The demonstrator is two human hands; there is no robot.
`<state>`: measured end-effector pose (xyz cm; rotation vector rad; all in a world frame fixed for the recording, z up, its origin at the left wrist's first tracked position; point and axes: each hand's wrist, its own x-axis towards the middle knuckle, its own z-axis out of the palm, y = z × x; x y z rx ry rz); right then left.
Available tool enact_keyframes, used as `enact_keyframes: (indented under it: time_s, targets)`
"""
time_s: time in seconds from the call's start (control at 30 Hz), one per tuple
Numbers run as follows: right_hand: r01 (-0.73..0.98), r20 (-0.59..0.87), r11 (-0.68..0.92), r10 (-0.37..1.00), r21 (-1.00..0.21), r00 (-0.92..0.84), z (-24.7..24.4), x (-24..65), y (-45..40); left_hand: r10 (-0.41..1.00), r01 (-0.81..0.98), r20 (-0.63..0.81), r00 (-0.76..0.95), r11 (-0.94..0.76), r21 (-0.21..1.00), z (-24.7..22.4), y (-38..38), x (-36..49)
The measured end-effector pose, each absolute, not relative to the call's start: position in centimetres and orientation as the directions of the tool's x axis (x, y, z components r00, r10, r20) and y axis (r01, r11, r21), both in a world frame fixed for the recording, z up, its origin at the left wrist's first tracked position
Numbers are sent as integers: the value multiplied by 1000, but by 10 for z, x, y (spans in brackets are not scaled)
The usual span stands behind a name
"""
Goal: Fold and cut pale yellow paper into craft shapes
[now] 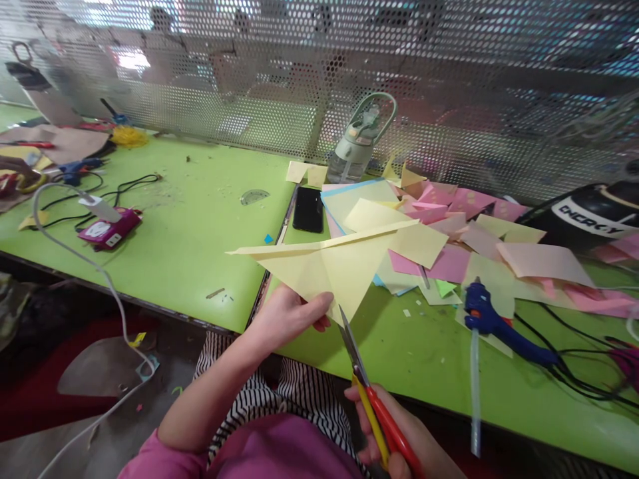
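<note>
My left hand (294, 316) pinches a folded pale yellow paper (349, 269) near its lower edge, thumb on top. The paper is a wide triangle with a folded strip along its upper edge, its point facing down toward me. In my right hand (384, 432) are scissors (367, 386) with one red and one yellow handle. Their blades are slightly apart, with the tips at the paper's lower point. Whether the blades touch the paper is hard to tell.
Behind the paper lie a black phone (308, 209) and a clear bottle (353, 150). Pink and yellow papers (452, 263) spread rightward, beside a blue glue gun (492, 322) with cables. A purple socket box (110, 228) sits left. Another person's hand (22, 174) shows at far left.
</note>
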<state>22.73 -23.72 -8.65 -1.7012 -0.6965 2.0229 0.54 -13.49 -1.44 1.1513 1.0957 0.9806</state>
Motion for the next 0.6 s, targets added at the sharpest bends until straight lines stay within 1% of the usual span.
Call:
enact_keyframes:
  time_s: [0.1,0.27,0.33,0.43,0.47,0.6]
  targets:
    - [-91,-838,-845,534,-527,-114,-84,223,-236,969,-39,-141,204,152,988,-13,-136,5]
    - [-93,-871,-867,490,-490,23,-78,216,-234,968,-26,-149,203,157,987,-9,-135,4]
    - [-84,-857,-853,513,-516,51,-73,214,-234,968,-14,-157,198,163,987,-7,-135,3]
    - [-90,-795,-790,605,-607,42,-62,208,-233,966,-1,-171,196,175,985,-6,-135,2]
    - [-97,-786,-781,616,-617,49,-58,206,-233,965,-3,-174,196,178,984,-6,-136,2]
    - [-117,-835,-828,536,-549,127,-47,193,-226,967,-31,-158,200,168,985,-8,-137,4]
